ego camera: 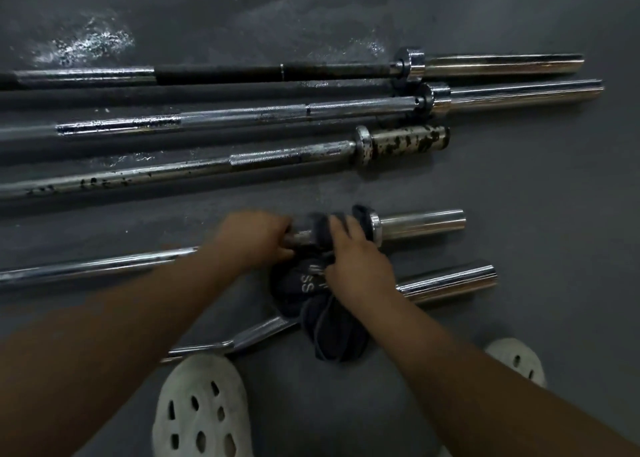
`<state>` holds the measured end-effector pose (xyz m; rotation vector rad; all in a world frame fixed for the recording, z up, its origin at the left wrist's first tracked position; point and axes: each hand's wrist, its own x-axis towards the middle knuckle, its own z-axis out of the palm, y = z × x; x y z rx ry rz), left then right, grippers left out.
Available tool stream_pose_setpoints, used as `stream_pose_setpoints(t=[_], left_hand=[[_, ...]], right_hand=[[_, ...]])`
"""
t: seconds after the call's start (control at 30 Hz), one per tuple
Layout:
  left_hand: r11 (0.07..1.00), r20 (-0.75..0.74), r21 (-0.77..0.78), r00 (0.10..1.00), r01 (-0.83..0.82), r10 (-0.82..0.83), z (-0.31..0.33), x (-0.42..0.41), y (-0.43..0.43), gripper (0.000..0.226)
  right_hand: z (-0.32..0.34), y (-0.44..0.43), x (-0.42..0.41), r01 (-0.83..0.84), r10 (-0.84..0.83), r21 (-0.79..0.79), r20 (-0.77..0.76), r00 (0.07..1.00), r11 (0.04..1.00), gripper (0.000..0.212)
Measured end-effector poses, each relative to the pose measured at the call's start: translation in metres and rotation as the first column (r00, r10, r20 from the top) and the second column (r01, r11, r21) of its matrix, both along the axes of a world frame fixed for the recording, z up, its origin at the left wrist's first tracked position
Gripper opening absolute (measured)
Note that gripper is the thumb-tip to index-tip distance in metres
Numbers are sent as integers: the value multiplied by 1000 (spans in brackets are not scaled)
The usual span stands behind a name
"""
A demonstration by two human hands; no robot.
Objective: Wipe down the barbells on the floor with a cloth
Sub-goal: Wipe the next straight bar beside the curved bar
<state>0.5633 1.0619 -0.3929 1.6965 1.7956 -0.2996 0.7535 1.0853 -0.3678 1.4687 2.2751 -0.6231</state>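
Several barbells lie side by side on the grey floor. My left hand (pixel 254 240) grips the shaft of the fourth bar, a chrome barbell (pixel 420 221), just left of its collar. My right hand (pixel 356 266) holds a dark blue cloth (pixel 332 321) wrapped over that shaft next to the collar. The cloth hangs down over a curl bar (pixel 450 281) lying nearest me. Farther away lie a rust-spotted bar (pixel 405 143), a knurled chrome bar (pixel 346 108) and a bar with a black shaft (pixel 221 73).
My two white perforated clogs stand on the floor, the left one (pixel 202 408) below the curl bar and the right one (pixel 516 361) at the lower right. A wet, shiny patch (pixel 86 44) marks the floor at the far left.
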Motion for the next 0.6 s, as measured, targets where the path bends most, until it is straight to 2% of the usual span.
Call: stream_pose_setpoints(t=[0.03,0.1,0.2,0.23,0.3,0.33,0.37,0.43,0.47,0.53,0.6], left_hand=[[991,-94,132,996,22,-10,0,6,-14,31],[975,-118,219,993,24,2,-1,14,-31,32],[997,-57,82,998,-11,16,-3,7,-12,39],[999,-41,40,999,-25,27,-3,6,-8,39],[999,-48,46,998,-28,30,-2,6,-6,36],[998,-61,52,998,-19,22,-4,5,-6,33],[999,-57,42,998,-12,14,-7,5,-6,30],[998,28,-41,999,-44,45,-8,3,-2,26],[991,111,-116,991,-67,80,-9,1,3,29],[966,254,-239,954,-98,160,-9,-4,11,36],[972,262,-223,956,-74,133,-6,-3,11,35]], right_hand=[[1,0,1,47,-48,16,22,999,999,87],[1,-15,-9,29,-29,20,3,1000,999,87],[11,-20,-12,-84,91,45,-202,975,995,76],[16,-10,-5,-39,68,112,-271,960,993,72],[23,14,12,171,-97,212,-319,943,962,70],[25,19,16,244,-180,213,-280,943,946,71],[27,17,15,248,-215,190,-179,960,950,73],[25,-6,11,155,-160,108,37,986,982,79],[27,-16,12,130,-136,76,85,987,989,79],[35,-16,19,160,-161,33,61,985,987,68],[43,2,26,206,-205,41,-36,978,978,60]])
